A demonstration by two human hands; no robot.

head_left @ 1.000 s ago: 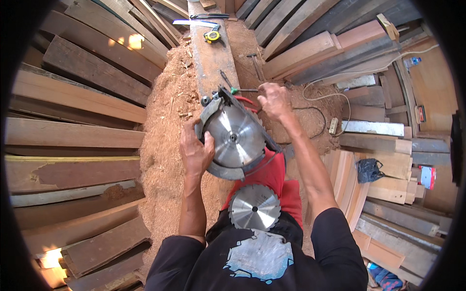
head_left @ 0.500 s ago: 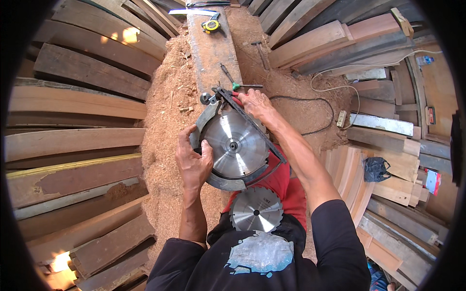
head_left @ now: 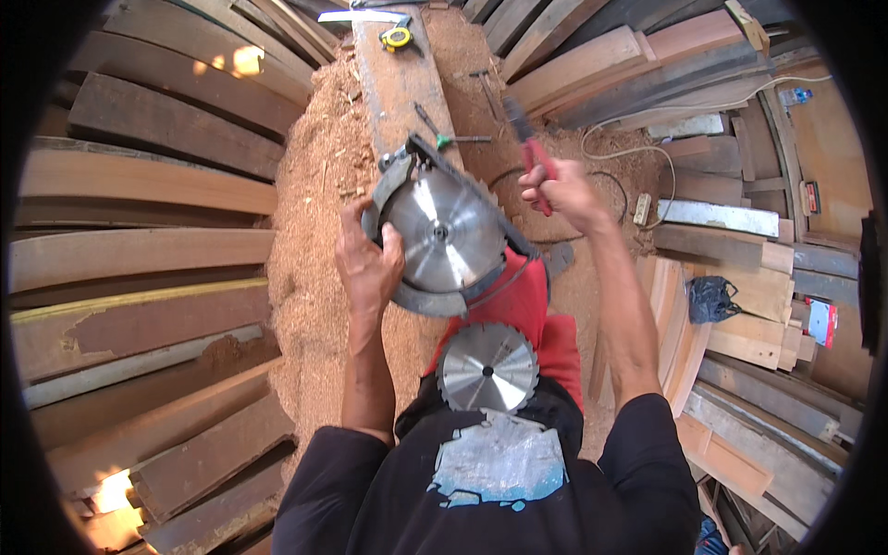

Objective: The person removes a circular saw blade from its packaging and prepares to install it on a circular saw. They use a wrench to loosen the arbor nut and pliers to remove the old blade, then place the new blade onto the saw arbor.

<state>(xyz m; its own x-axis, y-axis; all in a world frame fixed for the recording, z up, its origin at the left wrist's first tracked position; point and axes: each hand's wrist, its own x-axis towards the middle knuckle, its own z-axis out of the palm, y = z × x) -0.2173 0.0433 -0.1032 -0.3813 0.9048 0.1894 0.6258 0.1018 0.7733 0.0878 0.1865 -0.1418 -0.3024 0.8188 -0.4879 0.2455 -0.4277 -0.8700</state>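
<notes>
A circular saw lies tipped on its side in front of me, its round toothed blade facing up. My left hand grips the saw's guard at the left rim, with the thumb on the inner side next to the blade. To the right of the saw and clear of it, my right hand is closed around the red handles of a pair of pliers. The pliers' grey jaws point up and away, blurred by motion. A second saw blade rests flat on my lap.
A plank runs ahead over sawdust, bearing a yellow tape measure and a green-handled tool. Beyond lies a hammer. Stacked boards line both sides. A cable with a socket block and black plastic bag are on the right.
My right hand has pulled the pliers away from the saw, swinging them up and to the right. The left hand still grips the guard.
</notes>
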